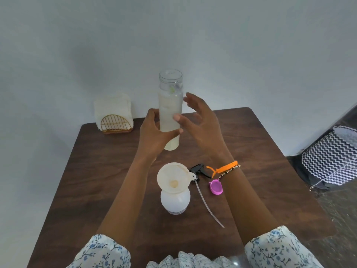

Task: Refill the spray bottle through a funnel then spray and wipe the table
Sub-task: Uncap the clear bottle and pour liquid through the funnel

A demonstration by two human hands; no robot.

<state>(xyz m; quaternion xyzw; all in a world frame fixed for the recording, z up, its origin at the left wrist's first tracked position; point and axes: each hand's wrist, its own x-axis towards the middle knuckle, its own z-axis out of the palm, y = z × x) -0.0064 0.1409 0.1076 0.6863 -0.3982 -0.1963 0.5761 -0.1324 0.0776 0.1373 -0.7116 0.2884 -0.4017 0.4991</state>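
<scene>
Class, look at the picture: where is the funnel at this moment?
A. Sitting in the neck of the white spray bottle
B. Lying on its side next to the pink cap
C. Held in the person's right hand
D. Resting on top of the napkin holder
A: the funnel sits upright in the mouth of the white spray bottle, standing on the table.

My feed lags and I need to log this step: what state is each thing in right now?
Jar: uncapped, upright, held off the table, mostly full of cloudy liquid.
Left hand: grips the jar low.
Right hand: open beside the jar, thumb near it.
Spray bottle: upright, headless.
Funnel: seated in the bottle neck.
Spray head: off, lying on the table.
Pink cap: off, on the table.
Cloths: folded in their holder.
</scene>
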